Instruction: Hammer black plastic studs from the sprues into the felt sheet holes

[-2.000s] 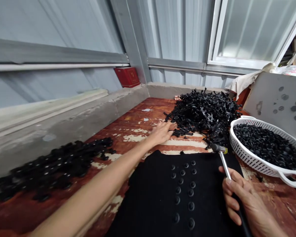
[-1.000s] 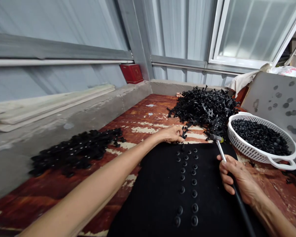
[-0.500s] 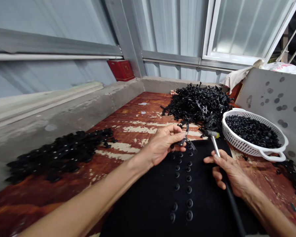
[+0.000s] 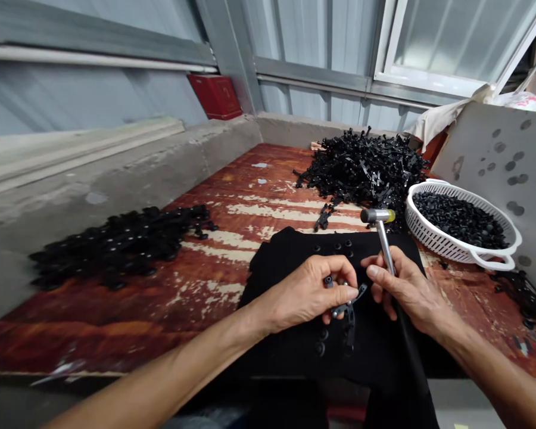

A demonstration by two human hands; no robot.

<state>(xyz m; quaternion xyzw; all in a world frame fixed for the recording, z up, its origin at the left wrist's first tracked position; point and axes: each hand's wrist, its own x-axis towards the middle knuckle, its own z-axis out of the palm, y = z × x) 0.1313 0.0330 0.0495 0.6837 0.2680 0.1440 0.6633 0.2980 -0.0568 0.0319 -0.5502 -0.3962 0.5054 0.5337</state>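
Between the thumb and fingers of my left hand are several small black plastic strips with round ends. The hand is above a black mat, on which round black caps stand in two rows; my hand hides many of them. My right hand is closed round a hammer. The hammer has a metal shaft, a small head with a yellow face, and a black handle that points down toward me. Its head is raised, apart from the strips.
Behind the mat lies a large heap of black plastic strips. A white basket full of small black pieces stands at the right. More black parts lie at the left on the worn red-brown table. A red box sits in the far corner.
My left hand has come back toward me over the mat with the strips. The right hand has moved slightly, still holding the hammer. The view has tilted down.
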